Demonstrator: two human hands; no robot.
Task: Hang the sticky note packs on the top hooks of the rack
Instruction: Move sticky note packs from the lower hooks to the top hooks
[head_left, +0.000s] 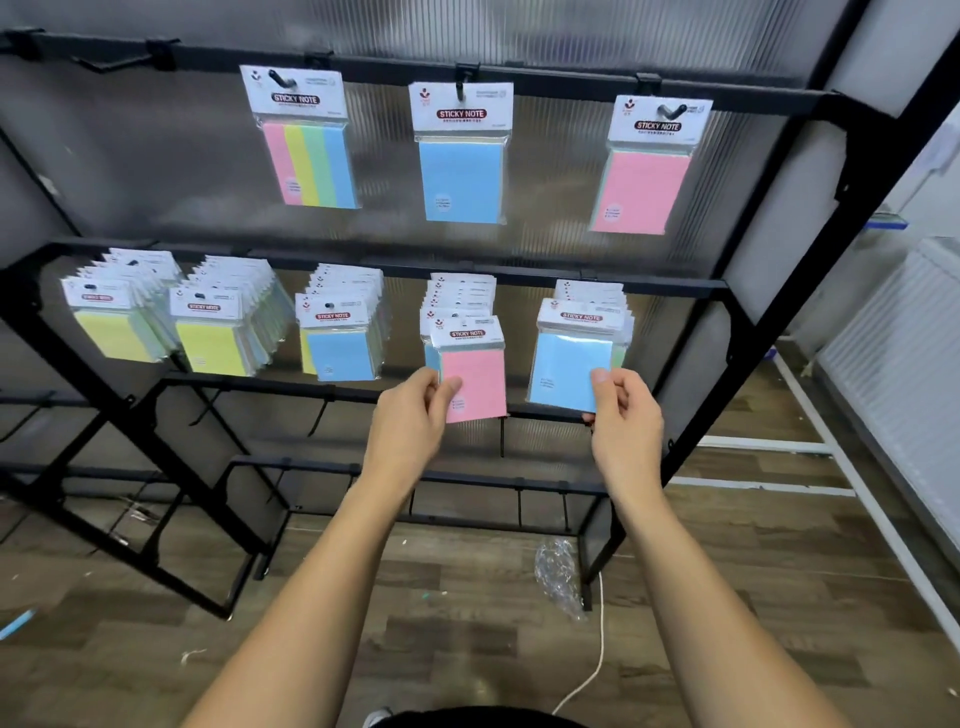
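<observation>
The pink sticky note pack in clear wrap with a white header card sits at the front of the fourth stack on the black metal rack's middle rail; the left hand pinches its lower left edge between thumb and fingers. The blue sticky note pack fronts the stack nearest the rack's right edge, its lower right corner pinched by the right hand. Three packs hang on the top rail hooks: a four-colour striped pack, a blue pack and a pink pack. Two top hooks toward the left end are bare.
</observation>
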